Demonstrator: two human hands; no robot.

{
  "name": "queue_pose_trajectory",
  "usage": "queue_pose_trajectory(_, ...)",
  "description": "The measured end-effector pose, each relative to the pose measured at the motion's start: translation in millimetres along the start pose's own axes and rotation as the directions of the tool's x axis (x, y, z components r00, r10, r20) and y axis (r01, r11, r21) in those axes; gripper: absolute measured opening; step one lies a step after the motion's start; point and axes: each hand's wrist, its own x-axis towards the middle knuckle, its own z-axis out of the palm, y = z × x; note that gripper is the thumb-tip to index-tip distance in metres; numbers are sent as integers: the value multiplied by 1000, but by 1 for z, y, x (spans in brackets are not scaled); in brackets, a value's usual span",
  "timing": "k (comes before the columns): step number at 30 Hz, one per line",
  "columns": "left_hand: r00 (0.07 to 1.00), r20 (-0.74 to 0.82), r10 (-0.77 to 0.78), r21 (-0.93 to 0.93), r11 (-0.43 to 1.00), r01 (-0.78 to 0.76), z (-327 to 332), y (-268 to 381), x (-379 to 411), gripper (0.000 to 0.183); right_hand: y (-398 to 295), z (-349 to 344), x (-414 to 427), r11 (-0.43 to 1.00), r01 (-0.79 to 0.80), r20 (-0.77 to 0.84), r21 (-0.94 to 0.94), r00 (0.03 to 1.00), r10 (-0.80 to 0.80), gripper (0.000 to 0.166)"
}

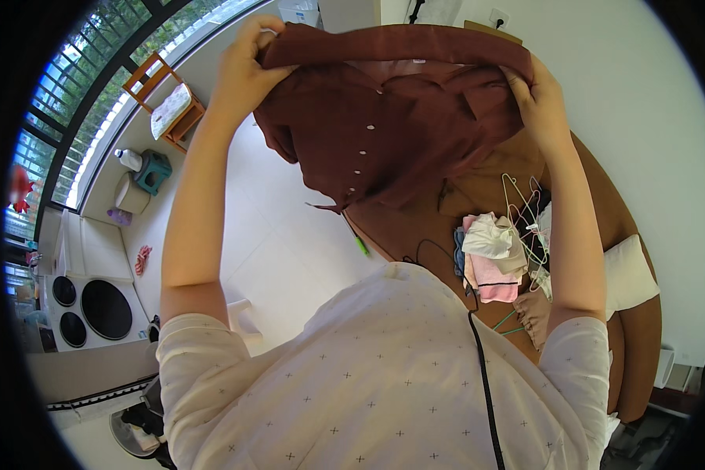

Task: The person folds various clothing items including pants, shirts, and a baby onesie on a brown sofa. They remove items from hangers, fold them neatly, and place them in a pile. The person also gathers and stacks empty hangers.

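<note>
A dark reddish-brown button-up shirt [382, 129] hangs spread out between my raised hands, its folded upper edge stretched level and several pale buttons showing down the front. My left hand [252, 70] grips the upper left corner, thumb in front. At the upper right corner, my right hand [537, 97] pinches the same cloth. Below the shirt is a brown sofa [411, 229]; on its seat, nearer my right arm, lies a stack of folded clothes [490, 252] in pink, white and blue. Wire hangers [523, 217] lie tangled beside the stack, partly hidden by my right forearm.
A cream cushion [628, 273] leans on the sofa at right. Across the pale floor at left are a wooden chair [176, 111], a teal stool [153, 171] and a bin [131, 194]. A black cord [484, 376] runs down over my front.
</note>
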Motion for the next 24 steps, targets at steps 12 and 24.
queue_pose_trajectory(12,904,401,-151,689,700,-189,-9,4,-9,32,-4,-1,18,929,152,269,-336,961,-60,25)
queue_pose_trajectory(24,759,189,-623,719,614,325,2,1,-4,28,-30,14,19,644,-425,270,-636,659,702,41)
